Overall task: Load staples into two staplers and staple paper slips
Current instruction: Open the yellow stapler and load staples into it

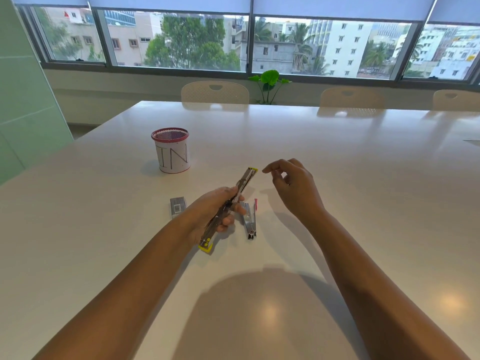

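My left hand (217, 210) grips a yellow-ended metal stapler (245, 181) that is swung fully open into one long strip, tilted up to the right above the table. A second stapler (250, 220) with a pink end lies flat on the white table (337, 178), just right of my left hand. A small grey staple box (178, 205) lies to the left of that hand. My right hand (292, 185) hovers to the right of the open stapler's far tip, fingers loosely curled, thumb and forefinger close together; whether they pinch anything is too small to tell.
A mesh pen cup (172, 150) with a red rim and a paper label stands at the back left. Cream chairs (215, 92) line the far table edge, with a green plant (270, 84) behind. A sheet of paper (471, 138) peeks in at the far right edge.
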The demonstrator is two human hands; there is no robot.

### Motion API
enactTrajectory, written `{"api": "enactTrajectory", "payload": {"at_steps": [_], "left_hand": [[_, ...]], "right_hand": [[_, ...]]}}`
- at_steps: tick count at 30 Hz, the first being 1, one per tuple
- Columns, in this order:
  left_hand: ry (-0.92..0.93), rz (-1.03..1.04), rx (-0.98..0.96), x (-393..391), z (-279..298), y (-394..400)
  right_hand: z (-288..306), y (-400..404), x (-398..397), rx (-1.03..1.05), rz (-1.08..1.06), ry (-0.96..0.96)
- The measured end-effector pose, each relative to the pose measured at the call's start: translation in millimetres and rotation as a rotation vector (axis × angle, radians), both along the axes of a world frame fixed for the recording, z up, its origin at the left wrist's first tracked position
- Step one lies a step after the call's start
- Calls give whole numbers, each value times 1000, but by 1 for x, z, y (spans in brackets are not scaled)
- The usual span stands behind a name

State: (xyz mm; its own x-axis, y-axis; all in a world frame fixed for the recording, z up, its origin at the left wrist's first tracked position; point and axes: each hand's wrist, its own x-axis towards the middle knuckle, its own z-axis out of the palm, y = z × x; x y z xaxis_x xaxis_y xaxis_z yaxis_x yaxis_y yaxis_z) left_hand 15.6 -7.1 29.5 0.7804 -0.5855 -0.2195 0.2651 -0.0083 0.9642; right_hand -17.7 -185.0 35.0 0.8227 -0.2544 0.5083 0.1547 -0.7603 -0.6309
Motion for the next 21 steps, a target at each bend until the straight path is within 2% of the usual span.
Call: {"api": "enactTrajectory", "payload": {"at_steps": [7,13,18,21], "left_hand": [[100,113,-89,4,-1,1],[204,201,-207,10,0,3],[180,321,-245,7,6,0],[175,419,-276,4,7,-2]], "right_hand": [[1,4,-1,-16,34,18],[2,22,-10,-227,299,131],[-1,43,-15,-234,438,223],[-7,56,-17,-238,498,189]]}}
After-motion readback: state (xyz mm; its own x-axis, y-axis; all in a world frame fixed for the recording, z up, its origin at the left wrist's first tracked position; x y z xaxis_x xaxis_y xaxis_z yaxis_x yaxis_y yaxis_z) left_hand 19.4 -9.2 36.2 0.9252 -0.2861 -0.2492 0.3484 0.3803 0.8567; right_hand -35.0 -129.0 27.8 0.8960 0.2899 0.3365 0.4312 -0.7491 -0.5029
